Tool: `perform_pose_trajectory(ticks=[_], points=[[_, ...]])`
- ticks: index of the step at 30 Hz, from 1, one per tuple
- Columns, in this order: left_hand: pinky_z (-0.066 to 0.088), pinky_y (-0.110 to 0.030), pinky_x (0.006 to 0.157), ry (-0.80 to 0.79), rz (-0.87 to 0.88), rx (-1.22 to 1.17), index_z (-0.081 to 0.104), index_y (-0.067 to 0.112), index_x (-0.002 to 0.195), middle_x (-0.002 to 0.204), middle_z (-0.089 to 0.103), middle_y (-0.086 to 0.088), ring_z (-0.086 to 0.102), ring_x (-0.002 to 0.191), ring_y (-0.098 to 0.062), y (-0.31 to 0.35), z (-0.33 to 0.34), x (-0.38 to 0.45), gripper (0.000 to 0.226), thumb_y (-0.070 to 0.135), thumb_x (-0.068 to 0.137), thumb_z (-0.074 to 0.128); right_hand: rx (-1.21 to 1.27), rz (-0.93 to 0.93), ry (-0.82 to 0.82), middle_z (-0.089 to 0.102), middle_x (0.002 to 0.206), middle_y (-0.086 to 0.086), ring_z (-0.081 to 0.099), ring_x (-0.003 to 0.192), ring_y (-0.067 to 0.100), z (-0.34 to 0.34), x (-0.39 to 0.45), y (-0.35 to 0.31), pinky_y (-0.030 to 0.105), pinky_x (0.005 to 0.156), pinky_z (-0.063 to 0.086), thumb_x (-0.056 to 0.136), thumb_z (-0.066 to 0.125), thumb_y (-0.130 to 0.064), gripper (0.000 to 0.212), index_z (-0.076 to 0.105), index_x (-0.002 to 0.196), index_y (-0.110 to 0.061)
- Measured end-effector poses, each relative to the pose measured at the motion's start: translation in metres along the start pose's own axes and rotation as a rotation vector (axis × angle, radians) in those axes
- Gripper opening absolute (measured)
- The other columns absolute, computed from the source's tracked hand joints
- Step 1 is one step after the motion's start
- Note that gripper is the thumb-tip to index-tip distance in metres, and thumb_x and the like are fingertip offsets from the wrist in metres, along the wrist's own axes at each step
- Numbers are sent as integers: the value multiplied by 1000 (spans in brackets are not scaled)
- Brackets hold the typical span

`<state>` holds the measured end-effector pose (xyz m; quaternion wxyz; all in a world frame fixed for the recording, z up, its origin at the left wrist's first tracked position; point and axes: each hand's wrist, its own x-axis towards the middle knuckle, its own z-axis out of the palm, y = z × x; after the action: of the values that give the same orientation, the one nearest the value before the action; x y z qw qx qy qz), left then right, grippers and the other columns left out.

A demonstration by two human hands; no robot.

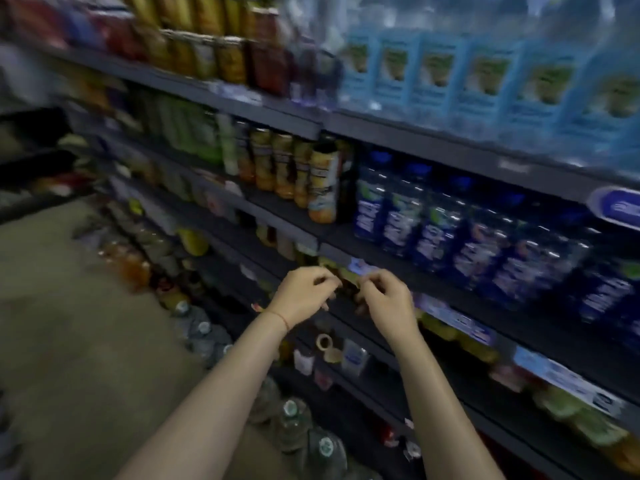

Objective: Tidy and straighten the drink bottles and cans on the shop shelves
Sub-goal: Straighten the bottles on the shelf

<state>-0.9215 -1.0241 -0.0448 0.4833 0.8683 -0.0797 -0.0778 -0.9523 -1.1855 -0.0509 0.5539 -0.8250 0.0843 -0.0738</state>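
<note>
Grip unclear in blur: left hand (pixel 304 294) and right hand (pixel 384 301) at shelf edge (pixel 460 317).

blue-labelled bottles (pixel 460 233) standing upright in a close row, filling the middle shelf's right side | orange juice bottles (pixel 294 168) lining up left of them, nearest one leaning slightly | pale-blue water bottles (pixel 485 74) crowding the top shelf, blurred

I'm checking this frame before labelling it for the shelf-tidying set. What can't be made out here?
Head view only:
- Whether the left hand or right hand grips anything: the curled fingers hide it.
- The small bottles behind the hands: covered and dark.
- Print on the blue-labelled bottles and the juice bottles: motion blur.
- The water packs on the top shelf: cut off by the upper edge.
</note>
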Motion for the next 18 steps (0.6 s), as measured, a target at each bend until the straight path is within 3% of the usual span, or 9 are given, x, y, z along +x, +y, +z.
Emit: perform_pose_trajectory(ticks=[3,7,11,15,18], points=[[57,-32,67,88,-99,-96,72,26,93,83,74,5,70,65,-12,-68,-90,-7,21,28,100,52,30,29,-139,67,74,6,63,57,13,89,5,-34,22,50,48,100,54,-16,17,67,89,-12],[48,-21,58,179,-181,-220,72,22,91,84,73,-1,69,64,-14,-147,-201,-10,24,24,100,50,120,138,-239,66,75,8,64,60,20,207,14,-79,28,51,49,101,53,-16,19,68,93,-8],[48,-26,57,260,-266,-358,71,22,88,79,72,0,68,62,-16,-209,-284,-3,22,24,99,53,94,177,-290,65,70,6,63,54,15,313,32,-118,23,47,48,101,55,-16,18,68,93,-6],[48,-30,57,239,-340,-446,71,19,89,77,72,-3,68,64,-20,-274,-343,18,20,23,99,54,98,199,-366,67,76,13,64,56,20,412,62,-133,30,53,52,101,53,-13,17,67,96,-4],[48,-28,54,290,-408,-491,71,17,88,77,72,-7,66,61,-21,-327,-387,44,22,19,100,52,108,210,-394,66,73,12,62,55,20,488,98,-134,28,49,50,102,52,-13,18,66,98,-3]])
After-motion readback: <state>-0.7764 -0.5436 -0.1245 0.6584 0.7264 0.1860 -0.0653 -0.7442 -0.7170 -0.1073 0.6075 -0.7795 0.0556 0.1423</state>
